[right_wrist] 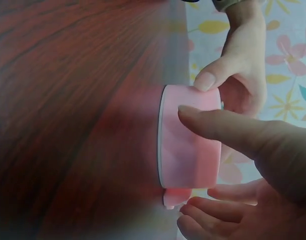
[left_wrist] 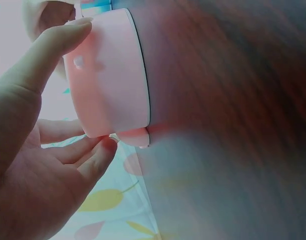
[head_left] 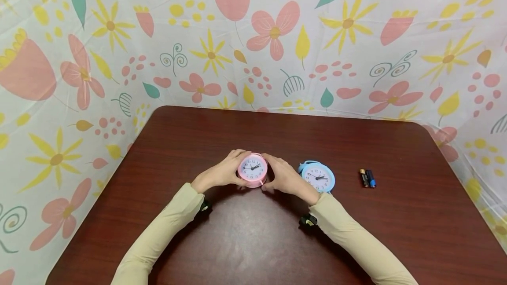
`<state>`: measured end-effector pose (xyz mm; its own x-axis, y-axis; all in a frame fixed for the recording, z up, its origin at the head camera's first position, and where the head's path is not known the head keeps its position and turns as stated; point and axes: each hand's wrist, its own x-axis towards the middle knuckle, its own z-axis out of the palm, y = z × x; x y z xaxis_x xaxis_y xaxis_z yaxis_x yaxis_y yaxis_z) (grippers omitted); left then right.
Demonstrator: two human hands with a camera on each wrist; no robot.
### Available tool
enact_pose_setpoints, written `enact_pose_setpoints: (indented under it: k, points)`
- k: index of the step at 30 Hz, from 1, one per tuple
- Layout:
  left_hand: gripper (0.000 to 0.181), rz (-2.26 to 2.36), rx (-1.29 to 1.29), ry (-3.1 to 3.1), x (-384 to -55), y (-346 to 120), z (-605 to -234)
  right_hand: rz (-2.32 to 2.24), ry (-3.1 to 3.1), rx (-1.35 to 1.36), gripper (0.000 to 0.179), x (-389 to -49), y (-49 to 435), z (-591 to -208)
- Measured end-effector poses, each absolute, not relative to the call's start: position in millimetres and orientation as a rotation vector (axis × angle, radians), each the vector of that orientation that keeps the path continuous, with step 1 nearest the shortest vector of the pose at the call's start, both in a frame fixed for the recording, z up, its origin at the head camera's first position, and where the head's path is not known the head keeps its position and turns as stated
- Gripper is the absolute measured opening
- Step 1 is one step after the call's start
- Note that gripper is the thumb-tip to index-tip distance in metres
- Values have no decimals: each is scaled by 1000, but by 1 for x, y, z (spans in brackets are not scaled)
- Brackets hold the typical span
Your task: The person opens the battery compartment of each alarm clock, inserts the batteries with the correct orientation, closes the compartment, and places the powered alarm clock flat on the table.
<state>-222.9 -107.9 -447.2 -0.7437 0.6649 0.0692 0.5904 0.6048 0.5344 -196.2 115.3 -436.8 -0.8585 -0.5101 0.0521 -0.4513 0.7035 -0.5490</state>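
Observation:
A pink round alarm clock (head_left: 252, 168) lies face up on the table between both hands. My left hand (head_left: 227, 170) grips its left side, the thumb on the lower edge and the fingers round the upper edge. From the other side, my right hand (head_left: 286, 176) holds it the same way. The left wrist view shows the clock's pink side wall (left_wrist: 110, 75) with the left thumb on it. In the right wrist view, the right thumb presses the clock's side (right_wrist: 192, 155). A blue alarm clock (head_left: 318, 177) lies face up just beyond the right wrist, partly hidden by it.
Two batteries, one black and gold (head_left: 363, 178) and one blue (head_left: 371, 179), lie side by side right of the blue clock. The dark brown table (head_left: 245, 241) has rounded far corners. A flowered cloth (head_left: 233, 56) hangs behind it and at its sides.

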Motion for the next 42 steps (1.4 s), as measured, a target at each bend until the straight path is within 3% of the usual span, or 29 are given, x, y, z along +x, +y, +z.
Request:
enact_pose_setpoints:
  k: [13,42]
  points:
    - [95,797,1058,2693,-222,-109,-447,-940,2757,-938,89,-198,112,-438]
    - [84,932,1045,2625,-222,-111,-446,-1028,2764,-884,80,-197,108,-444]
